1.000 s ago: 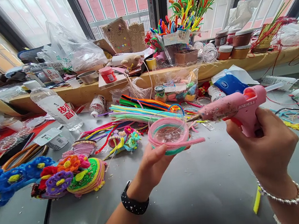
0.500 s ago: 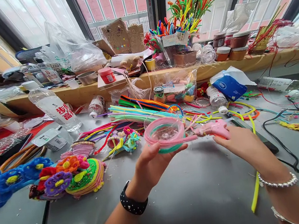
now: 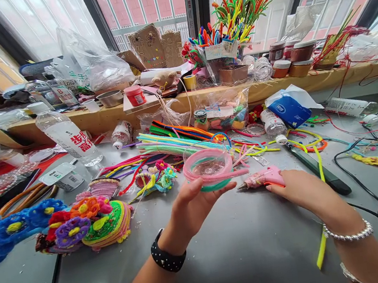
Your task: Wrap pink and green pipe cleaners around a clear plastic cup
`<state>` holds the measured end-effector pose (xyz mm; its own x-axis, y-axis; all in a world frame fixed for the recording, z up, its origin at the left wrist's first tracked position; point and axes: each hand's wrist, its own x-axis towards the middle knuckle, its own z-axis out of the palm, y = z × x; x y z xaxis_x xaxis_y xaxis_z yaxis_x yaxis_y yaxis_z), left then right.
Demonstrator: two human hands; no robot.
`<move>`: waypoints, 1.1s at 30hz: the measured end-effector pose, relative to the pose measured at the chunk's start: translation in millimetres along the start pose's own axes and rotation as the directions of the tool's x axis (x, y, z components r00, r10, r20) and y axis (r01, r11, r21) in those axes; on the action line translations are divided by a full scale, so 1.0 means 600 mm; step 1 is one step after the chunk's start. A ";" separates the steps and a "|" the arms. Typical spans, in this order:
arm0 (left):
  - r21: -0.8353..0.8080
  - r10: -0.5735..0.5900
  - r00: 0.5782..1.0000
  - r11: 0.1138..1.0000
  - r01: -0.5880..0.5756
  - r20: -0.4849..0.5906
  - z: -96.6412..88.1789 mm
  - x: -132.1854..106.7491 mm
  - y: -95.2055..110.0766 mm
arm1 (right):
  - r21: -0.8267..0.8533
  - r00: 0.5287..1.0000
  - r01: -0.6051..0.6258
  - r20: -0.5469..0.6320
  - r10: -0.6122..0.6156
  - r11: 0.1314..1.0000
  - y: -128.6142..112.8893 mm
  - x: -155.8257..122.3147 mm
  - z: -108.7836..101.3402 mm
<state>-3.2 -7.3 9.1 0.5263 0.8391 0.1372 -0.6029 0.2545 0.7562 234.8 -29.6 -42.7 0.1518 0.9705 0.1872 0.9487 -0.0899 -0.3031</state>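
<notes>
A clear plastic cup [image 3: 210, 167] has pink and teal pipe cleaners wound round its outside. My left hand [image 3: 193, 206] is closed on it, thumb at the near side and fingers beneath. One pink pipe cleaner end [image 3: 240, 172] sticks out loose to the right of the cup. In my right hand [image 3: 297, 189] is a pink hot glue gun [image 3: 262, 178], its nozzle pointing left, just below that loose end and apart from it. My right palm and most of the handle are hidden.
A bundle of pipe cleaners [image 3: 171, 143] lies behind the cup. Pipe-cleaner flowers [image 3: 73, 230] are at the left, near a tall bottle [image 3: 69, 137]. A dark green flat tool [image 3: 330, 175] and a black cable [image 3: 355, 153] lie at the right. Jars [image 3: 303, 50] stand on the ledge.
The glue gun has dropped lower, and its nozzle has come away from beside the loose pink pipe cleaner. My left hand and the cup have hardly moved.
</notes>
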 end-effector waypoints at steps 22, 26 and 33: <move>0.281 -0.152 0.985 0.952 0.123 0.083 0.004 0.002 -0.013 | 0.538 0.864 0.498 -0.371 -0.340 0.680 -0.087 -0.040 -0.089; 0.303 -0.271 0.961 0.922 0.241 0.059 0.004 0.003 -0.011 | 0.567 0.862 0.506 -0.302 -0.407 0.650 -0.089 -0.036 -0.091; 0.336 -0.353 0.934 0.888 0.315 0.057 0.003 0.004 -0.005 | 0.582 0.869 0.484 -0.234 -0.436 0.653 -0.093 -0.031 -0.090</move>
<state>0.8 -7.2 8.4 0.7387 0.6663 -0.1019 -0.1678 0.3282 0.9296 194.3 -54.8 21.2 -0.2166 0.8302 0.5137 0.5318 0.5416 -0.6511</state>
